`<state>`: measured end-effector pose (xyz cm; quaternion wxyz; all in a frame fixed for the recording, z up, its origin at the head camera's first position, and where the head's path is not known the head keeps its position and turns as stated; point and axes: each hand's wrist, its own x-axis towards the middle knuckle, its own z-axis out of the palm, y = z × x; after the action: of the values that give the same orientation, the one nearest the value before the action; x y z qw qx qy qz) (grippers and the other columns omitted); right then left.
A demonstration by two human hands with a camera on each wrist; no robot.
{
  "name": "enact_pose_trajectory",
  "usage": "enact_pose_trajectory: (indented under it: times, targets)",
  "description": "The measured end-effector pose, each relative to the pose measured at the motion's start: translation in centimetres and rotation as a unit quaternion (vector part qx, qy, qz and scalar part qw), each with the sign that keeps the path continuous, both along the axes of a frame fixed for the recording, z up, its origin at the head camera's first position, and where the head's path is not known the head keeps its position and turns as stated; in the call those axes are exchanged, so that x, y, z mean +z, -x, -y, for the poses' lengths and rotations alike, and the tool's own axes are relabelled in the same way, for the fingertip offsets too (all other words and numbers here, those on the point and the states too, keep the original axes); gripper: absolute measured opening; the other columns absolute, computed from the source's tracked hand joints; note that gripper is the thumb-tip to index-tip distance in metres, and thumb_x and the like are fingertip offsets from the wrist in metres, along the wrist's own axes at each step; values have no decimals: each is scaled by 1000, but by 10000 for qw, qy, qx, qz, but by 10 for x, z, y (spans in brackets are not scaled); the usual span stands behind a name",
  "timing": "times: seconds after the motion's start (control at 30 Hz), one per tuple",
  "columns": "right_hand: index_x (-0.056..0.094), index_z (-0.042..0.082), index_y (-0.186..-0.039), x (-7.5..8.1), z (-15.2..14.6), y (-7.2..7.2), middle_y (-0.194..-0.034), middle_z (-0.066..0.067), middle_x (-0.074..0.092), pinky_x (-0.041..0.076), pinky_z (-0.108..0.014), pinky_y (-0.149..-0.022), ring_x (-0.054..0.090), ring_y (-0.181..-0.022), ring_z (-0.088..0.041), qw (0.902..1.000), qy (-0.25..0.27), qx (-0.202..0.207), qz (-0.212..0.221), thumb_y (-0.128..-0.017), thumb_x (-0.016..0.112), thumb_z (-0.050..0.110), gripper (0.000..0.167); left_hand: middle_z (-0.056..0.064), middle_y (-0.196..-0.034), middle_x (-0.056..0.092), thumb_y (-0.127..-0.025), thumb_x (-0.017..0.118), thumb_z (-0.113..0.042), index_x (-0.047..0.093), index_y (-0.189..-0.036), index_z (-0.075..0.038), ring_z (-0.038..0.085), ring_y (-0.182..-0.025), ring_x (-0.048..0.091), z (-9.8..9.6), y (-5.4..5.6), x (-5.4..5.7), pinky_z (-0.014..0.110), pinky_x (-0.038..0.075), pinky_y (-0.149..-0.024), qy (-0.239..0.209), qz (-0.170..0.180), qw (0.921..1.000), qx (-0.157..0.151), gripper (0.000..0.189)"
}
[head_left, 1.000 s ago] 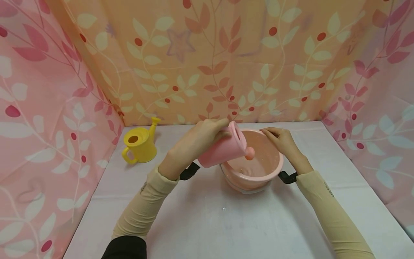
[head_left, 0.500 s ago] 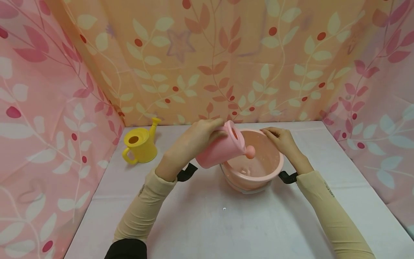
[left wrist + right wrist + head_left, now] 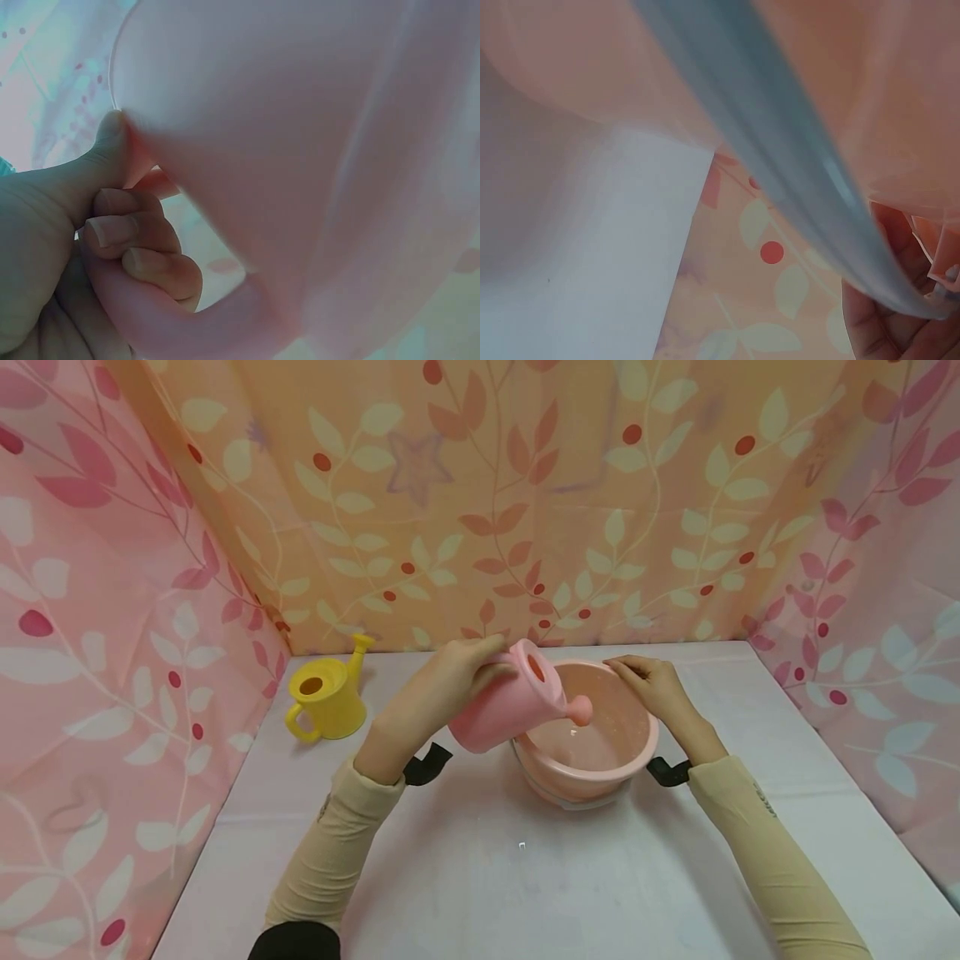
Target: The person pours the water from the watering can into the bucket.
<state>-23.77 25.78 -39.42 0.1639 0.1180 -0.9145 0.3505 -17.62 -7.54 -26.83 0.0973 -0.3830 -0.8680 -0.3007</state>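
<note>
My left hand grips the handle of a pink watering can, its fingers curled round the handle and the thumb against the can's body in the left wrist view. The can is tilted to the right, and its round spout head hangs over a pink bucket. With fingers and thumb, my right hand pinches the bucket's far right rim. A grey bail handle crosses the right wrist view, with part of the right hand behind it.
A yellow watering can stands at the back left of the white-covered table. Patterned cloth rises behind the table and along both sides. A small shiny spot lies on the tabletop in front of the bucket.
The left hand has shifted slightly left, and the pink watering can has tipped back a little toward upright, showing more of its top opening. The right hand and bucket have stayed put.
</note>
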Motion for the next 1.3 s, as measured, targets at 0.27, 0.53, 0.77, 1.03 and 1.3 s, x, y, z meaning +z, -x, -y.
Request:
enact_pose_trajectory:
  times: [0.27, 0.53, 0.77, 1.03, 1.3]
  targets:
    - [69, 9, -107, 0, -1, 0, -102, -11, 69, 40, -13, -68, 62, -89, -21, 10000, 34, 38, -52, -94, 56, 29, 27, -2, -79, 55, -88, 59, -28, 56, -101, -14, 8, -76, 54, 6, 3, -7, 21, 48, -77, -180, -343, 9991, -144, 19]
    - [70, 10, -107, -1, -1, 1, -101, -11, 69, 40, -13, -68, 62, -88, -22, 10000, 37, 23, -41, -93, 56, 29, 27, -7, -86, 57, -89, 58, -32, 55, -103, -16, 5, -82, 54, 13, -1, -14, 20, 47, -82, -323, -414, 9986, -109, 21]
    - [70, 11, -108, -2, -1, 1, -103, -10, 69, 43, -21, -69, 62, -88, -22, 9999, -27, -94, 48, -93, 56, 30, 27, -11, -88, 57, -89, 59, -31, 54, -96, -16, 3, -86, 53, 19, -3, -22, 21, 46, -83, -564, -526, 9969, -170, 17]
    - [70, 11, -108, -2, -2, 2, -104, -10, 69, 43, -21, -69, 62, -89, -23, 9999, -57, -88, 54, -93, 56, 31, 28, -9, -92, 59, -88, 60, -30, 58, -99, -17, 4, -86, 54, 27, -3, -35, 23, 48, -82, -1027, -381, 9939, -121, 18]
    - [69, 11, -109, -2, -1, 1, -104, -11, 68, 42, -18, -68, 61, -88, -21, 9999, -53, -78, 82, -94, 55, 30, 28, -7, -98, 62, -87, 61, -29, 58, -105, -16, 6, -90, 56, 36, -5, -48, 26, 50, -83, -1256, -246, 9917, 126, 22]
